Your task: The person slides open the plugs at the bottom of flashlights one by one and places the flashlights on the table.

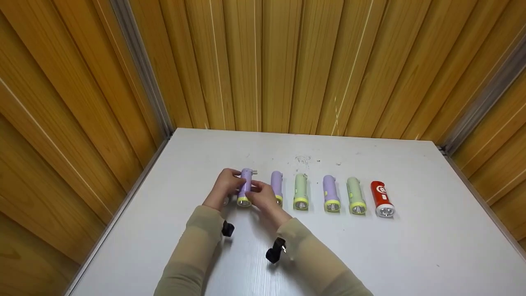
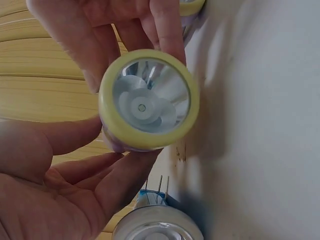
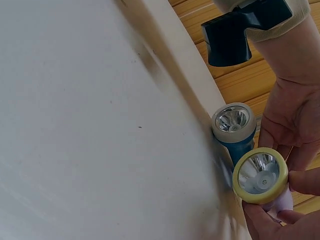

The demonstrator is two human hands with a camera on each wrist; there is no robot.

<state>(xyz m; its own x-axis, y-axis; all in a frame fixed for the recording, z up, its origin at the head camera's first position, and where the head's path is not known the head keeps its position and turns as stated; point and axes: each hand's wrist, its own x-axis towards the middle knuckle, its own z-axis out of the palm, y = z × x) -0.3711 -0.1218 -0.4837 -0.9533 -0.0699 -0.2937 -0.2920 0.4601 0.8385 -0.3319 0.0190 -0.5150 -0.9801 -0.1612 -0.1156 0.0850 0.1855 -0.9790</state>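
A purple flashlight [image 1: 246,177] with a yellow rim is between both hands at the left of the row, its lens end toward me. Metal plug prongs [image 1: 254,172] stick out to the right at its tail. My left hand [image 1: 226,183] grips it from the left with thumb and fingers. From the right, my right hand [image 1: 265,197] pinches it near the lens end. In the left wrist view the lens [image 2: 145,102] faces the camera. Just left of it lies a blue flashlight [image 3: 239,150] with a whitish rim, mostly hidden by my left hand in the head view.
Rightward on the white table [image 1: 431,246] lie a second purple flashlight [image 1: 276,183], a green one [image 1: 301,189], another purple one [image 1: 330,190], another green one [image 1: 355,192] and a red one [image 1: 381,195]. Wood-patterned walls [image 1: 279,65] enclose the table.
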